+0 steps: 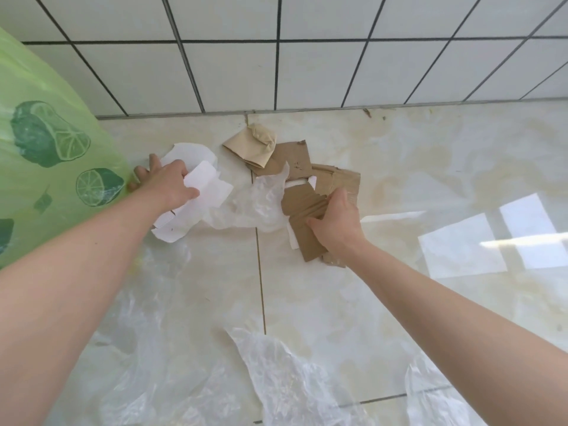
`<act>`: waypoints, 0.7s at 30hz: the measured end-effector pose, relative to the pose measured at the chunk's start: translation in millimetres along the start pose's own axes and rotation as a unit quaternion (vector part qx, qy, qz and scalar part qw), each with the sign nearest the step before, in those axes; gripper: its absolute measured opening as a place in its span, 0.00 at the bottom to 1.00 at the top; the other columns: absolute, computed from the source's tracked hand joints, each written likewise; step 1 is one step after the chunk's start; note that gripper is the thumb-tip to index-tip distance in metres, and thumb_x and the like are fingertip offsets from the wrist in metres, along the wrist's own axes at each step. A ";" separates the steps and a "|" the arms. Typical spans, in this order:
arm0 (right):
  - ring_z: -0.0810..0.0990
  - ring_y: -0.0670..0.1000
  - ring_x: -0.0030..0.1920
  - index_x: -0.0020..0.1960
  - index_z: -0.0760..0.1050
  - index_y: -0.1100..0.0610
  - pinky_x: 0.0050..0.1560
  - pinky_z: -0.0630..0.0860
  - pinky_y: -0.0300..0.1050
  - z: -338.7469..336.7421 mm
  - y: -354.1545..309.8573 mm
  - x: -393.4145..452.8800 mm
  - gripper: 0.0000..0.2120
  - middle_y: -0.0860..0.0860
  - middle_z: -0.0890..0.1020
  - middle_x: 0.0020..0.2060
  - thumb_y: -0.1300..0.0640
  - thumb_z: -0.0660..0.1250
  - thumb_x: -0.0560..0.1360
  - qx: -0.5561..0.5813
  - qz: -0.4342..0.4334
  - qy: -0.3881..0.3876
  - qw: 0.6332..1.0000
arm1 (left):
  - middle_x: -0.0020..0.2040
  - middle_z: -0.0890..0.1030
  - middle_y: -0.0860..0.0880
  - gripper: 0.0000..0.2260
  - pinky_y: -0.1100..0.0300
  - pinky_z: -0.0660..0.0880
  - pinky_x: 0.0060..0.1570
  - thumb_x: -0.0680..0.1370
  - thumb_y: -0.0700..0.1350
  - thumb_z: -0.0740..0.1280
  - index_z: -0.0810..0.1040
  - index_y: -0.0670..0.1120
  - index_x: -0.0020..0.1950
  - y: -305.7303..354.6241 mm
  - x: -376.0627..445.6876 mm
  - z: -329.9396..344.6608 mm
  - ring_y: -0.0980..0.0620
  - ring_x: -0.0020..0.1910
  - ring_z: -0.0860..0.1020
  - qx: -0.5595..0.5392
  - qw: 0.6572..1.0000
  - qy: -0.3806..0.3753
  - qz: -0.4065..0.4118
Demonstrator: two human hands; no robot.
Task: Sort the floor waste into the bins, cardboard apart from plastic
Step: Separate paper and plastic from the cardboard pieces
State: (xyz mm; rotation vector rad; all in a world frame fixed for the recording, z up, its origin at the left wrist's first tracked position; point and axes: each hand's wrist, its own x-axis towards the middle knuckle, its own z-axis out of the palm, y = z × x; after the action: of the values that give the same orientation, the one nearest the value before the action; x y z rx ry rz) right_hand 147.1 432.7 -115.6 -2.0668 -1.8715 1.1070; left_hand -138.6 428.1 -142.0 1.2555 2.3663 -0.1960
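Note:
My left hand (pixel 167 182) grips a bunch of white cardboard pieces (pixel 196 207) low over the floor, beside the green bag. My right hand (pixel 336 221) holds a stack of brown cardboard pieces (pixel 302 210), thumb on top. More brown cardboard (pixel 292 155) and a crumpled tan piece (pixel 255 146) lie on the floor beyond, near the wall. A clear plastic sheet (pixel 246 207) lies between my two hands. Another white piece (pixel 190 153) lies flat behind my left hand.
A green plastic bin bag printed with limes (pixel 46 149) fills the left edge. Clear plastic film (pixel 282 379) lies spread on the glossy floor tiles near the bottom. A white tiled wall (pixel 307 56) closes the far side.

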 end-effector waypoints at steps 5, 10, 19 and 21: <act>0.74 0.59 0.49 0.56 0.63 0.59 0.46 0.74 0.52 4.5 3.0 -14.2 0.16 0.57 0.75 0.49 0.59 0.67 0.74 -0.081 -0.031 -0.052 0.995 | 0.69 0.61 0.41 0.13 0.49 0.62 0.63 0.75 0.57 0.66 0.69 0.51 0.48 -5.7 -8.1 2.5 0.38 0.63 0.60 0.000 1.000 -0.014 0.001; 0.75 0.61 0.52 0.58 0.64 0.58 0.45 0.72 0.49 11.9 12.9 -25.6 0.18 0.59 0.76 0.52 0.58 0.67 0.73 -0.131 -0.033 -0.103 0.986 | 0.64 0.64 0.44 0.13 0.52 0.60 0.55 0.75 0.59 0.67 0.70 0.51 0.41 -4.0 -27.0 9.2 0.42 0.57 0.61 0.014 1.000 0.000 0.026; 0.77 0.58 0.44 0.41 0.73 0.58 0.34 0.70 0.43 -34.0 -9.5 -31.3 0.03 0.51 0.74 0.34 0.60 0.63 0.72 -0.175 -0.049 -0.128 0.975 | 0.54 0.66 0.50 0.14 0.52 0.69 0.55 0.63 0.56 0.77 0.74 0.52 0.33 -8.6 -58.6 12.6 0.43 0.56 0.65 0.014 0.995 -0.036 0.094; 0.76 0.59 0.42 0.44 0.73 0.59 0.37 0.70 0.45 -39.7 -21.6 -30.3 0.04 0.51 0.73 0.33 0.59 0.61 0.72 -0.187 -0.073 -0.057 0.978 | 0.53 0.68 0.49 0.14 0.52 0.70 0.55 0.63 0.55 0.77 0.74 0.52 0.34 -11.1 -61.6 14.9 0.44 0.53 0.64 0.000 0.994 -0.029 0.102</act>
State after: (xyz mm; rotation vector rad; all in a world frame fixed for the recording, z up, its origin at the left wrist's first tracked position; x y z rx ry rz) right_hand 154.7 424.1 -62.4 -2.0342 -2.4035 0.9113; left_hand -113.0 370.7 -128.3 1.4605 2.1711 -0.1668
